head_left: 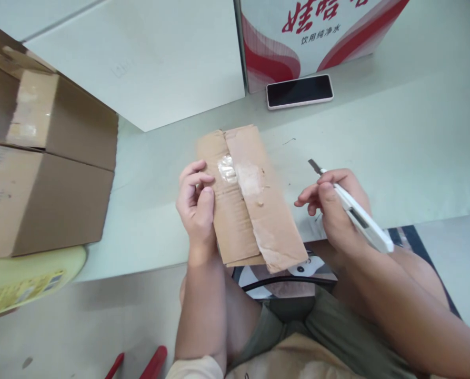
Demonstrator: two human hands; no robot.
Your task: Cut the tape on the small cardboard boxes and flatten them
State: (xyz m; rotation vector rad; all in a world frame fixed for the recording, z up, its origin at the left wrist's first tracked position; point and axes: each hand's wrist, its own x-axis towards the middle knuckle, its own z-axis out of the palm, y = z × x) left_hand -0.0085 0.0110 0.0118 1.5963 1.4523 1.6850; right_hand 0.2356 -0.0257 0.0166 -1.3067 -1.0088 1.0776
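Observation:
A worn cardboard box [235, 210] with two flaps meeting along a seam and bits of clear tape lies at the table's front edge, its near end reaching past the edge. My left hand [197, 202] grips its left side, fingers curled and thumb against the cardboard. To the right of the box, my right hand [339, 208] is closed round a white utility knife [363, 221]. The knife's blade is out and points up and left, apart from the box.
A phone [300, 91] lies on the pale green tabletop [428, 131] before a red and white carton [270, 47]. A large white box [151, 58] stands behind. Brown cartons [65, 205] and a yellow item [33, 279] are at the left.

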